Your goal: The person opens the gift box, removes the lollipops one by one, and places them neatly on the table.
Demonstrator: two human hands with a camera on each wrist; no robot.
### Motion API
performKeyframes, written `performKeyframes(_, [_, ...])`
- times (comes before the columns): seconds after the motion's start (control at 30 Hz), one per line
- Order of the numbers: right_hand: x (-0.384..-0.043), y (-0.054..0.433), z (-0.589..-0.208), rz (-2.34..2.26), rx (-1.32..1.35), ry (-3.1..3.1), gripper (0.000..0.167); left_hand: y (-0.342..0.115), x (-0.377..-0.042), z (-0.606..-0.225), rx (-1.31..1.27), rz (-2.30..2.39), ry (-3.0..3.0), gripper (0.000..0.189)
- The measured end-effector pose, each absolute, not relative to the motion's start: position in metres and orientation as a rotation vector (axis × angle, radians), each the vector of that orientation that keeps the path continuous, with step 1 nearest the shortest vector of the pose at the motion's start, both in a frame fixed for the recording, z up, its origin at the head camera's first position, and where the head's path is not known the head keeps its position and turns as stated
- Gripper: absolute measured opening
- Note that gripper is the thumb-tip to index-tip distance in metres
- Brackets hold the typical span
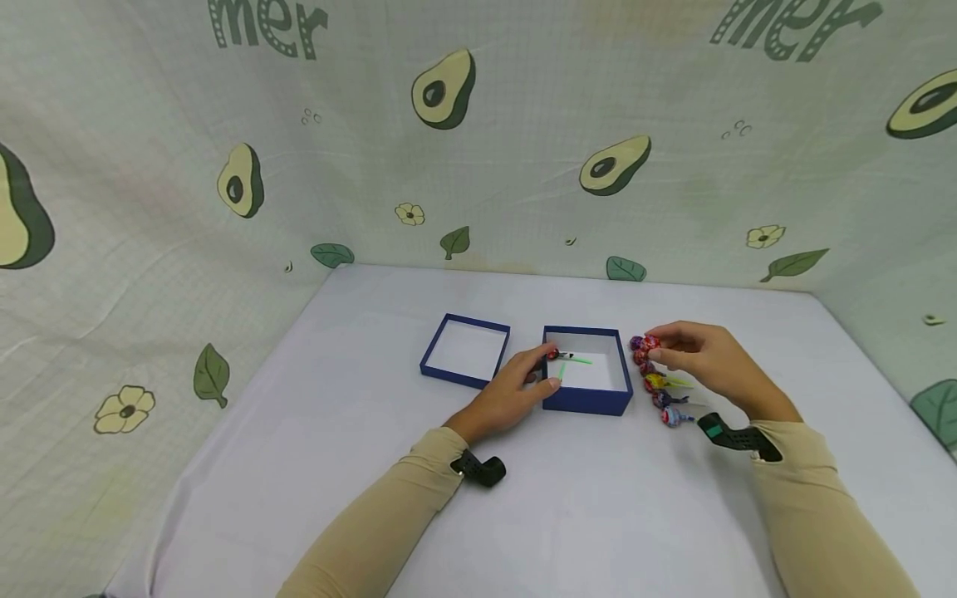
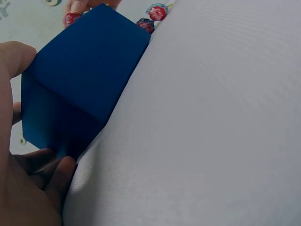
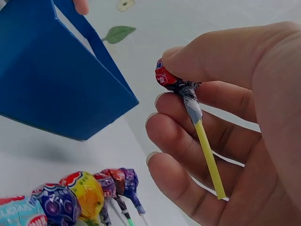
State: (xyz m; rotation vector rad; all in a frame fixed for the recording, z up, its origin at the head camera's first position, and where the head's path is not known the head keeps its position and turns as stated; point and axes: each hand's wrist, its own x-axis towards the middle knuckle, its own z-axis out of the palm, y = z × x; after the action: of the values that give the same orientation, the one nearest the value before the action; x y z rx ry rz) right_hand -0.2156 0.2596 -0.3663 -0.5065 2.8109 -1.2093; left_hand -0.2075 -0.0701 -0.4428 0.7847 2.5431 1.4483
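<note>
A blue box [image 1: 586,402] with a white inside stands open at the middle of the table. My left hand [image 1: 505,395] grips its left wall, thumb at the near corner and fingers along the outside. Inside, against that wall, lies a lollipop [image 1: 553,354] with a dark red wrapper; green sticks show beside it. To the right of the box my right hand [image 1: 703,359] pinches a red-wrapped lollipop [image 3: 165,77] between thumb and fingers, its yellow stick [image 3: 209,157] pointing toward the palm. Under and beside that hand, several lollipops [image 1: 660,381] lie in a row.
The blue-rimmed lid [image 1: 451,379] lies left of the box, white inside facing up. A white cloth [image 1: 591,515] covers the table. Behind it hangs a curtain [image 1: 523,166] printed with avocados and leaves. Each wrist wears a black strap [image 1: 736,438].
</note>
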Motion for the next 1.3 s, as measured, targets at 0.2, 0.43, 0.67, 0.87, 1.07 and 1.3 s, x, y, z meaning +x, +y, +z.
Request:
performKeyframes(0.2, [-0.215, 0.271, -0.368, -1.245, -0.505, 2.788, 0.045, -0.070, -0.207, -0.442, 0.778, 1.456, 2.541, 0.066])
performKeyframes(0.43, [-0.214, 0.282, -0.369, -1.265, -0.464, 2.791, 0.045, -0.070, -0.206, -0.443, 0.783, 1.461, 2.546, 0.066])
performKeyframes(0.67, [-0.216, 0.290, -0.369, -1.272, -0.465, 2.792, 0.045, -0.069, -0.207, -0.442, 0.794, 1.455, 2.554, 0.066])
performKeyframes(0.87, [-0.218, 0.303, -0.373, -1.164, -0.403, 2.810, 0.048, -0.069, -0.206, -0.441, 0.778, 1.436, 2.564, 0.067])
performKeyframes(1.07, [-0.223, 0.311, -0.385, -1.005, -0.305, 2.866, 0.054, -0.069, -0.205, -0.442, 0.770, 1.416, 2.575, 0.066])
performKeyframes(1.3, [-0.228, 0.321, -0.396, -0.868, -0.323, 2.947, 0.049, -0.069, -0.204, -0.439, 0.761, 1.411, 2.571, 0.066])
